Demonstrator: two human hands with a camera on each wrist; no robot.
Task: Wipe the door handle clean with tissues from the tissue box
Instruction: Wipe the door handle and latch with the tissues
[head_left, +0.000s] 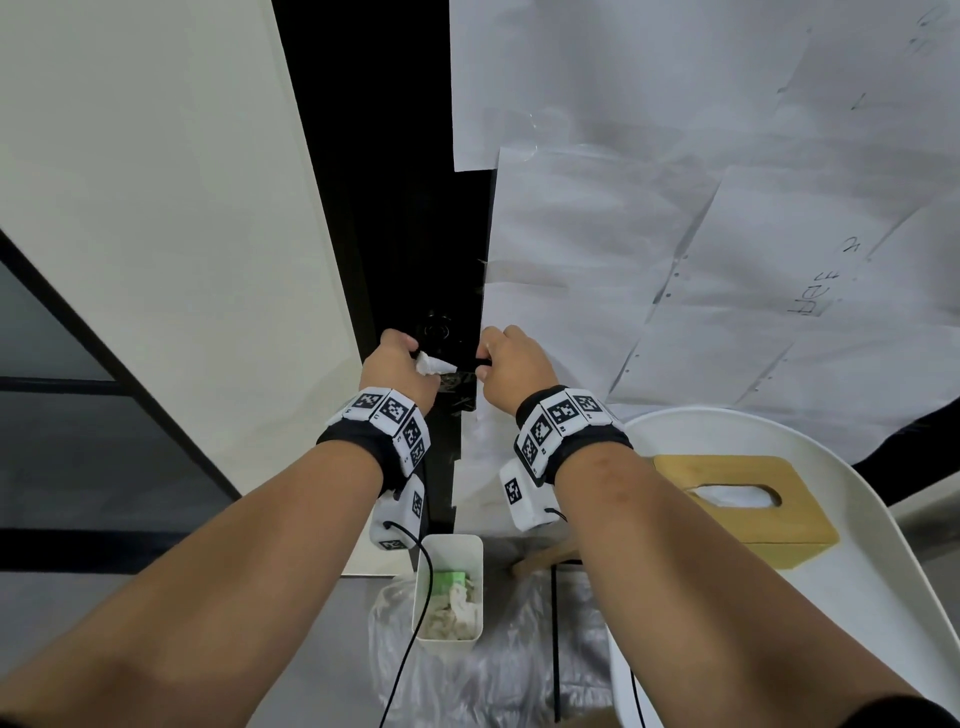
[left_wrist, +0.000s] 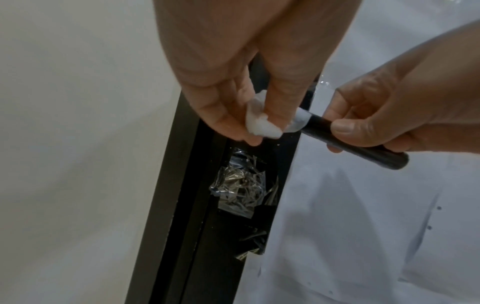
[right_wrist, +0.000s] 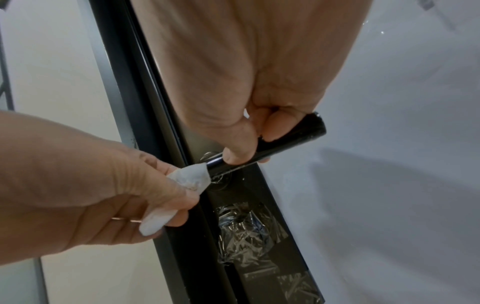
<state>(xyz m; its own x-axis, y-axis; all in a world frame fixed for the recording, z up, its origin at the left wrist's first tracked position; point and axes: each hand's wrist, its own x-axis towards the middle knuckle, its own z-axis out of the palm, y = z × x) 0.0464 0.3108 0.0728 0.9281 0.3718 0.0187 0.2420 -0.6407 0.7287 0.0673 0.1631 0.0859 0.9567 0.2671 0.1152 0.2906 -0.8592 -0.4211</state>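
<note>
The fingers and thumb of the person's left hand (left_wrist: 233, 86) are curled together around a crumpled white tissue (left_wrist: 262, 123), pinching it and wrapping it over the inner end of a glossy black cylindrical door handle (left_wrist: 355, 142). The thumb and curled fingers of the right hand (right_wrist: 259, 86) grip the same handle farther out, near its free end. The handle sticks out sideways from a narrow black door frame (left_wrist: 187, 205), between a cream wall panel (head_left: 156, 208) and a door covered in white paper sheets (head_left: 675, 182). Crinkled clear tape (right_wrist: 246, 236) clings to the frame below the handle. To the right, a wooden tissue box (head_left: 748, 504) sits on a round white table (head_left: 883, 597). Beneath the forearms, a small white bin (head_left: 451, 592) stands on the floor holding used tissues.
</note>
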